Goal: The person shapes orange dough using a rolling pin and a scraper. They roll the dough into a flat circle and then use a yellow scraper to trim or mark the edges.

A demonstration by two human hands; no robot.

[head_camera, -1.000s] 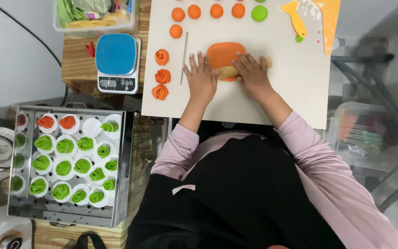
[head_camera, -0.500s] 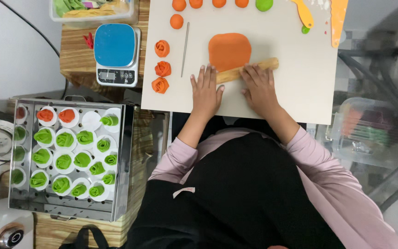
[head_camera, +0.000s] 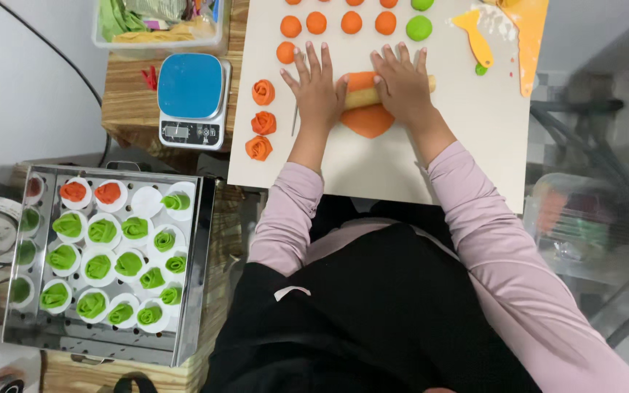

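White board [head_camera: 402,167]: hands press rolling pin [head_camera: 362,96].

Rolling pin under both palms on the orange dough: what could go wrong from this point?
The thin stick lies just beside the left hand; a wide stroke could knock it into the three orange dough roses. The orange dough sheet looks uneven, showing mostly on the near side of the rolling pin, so it may roll out lopsided. The right hand works close to the row of orange balls, which a forward push might squash.
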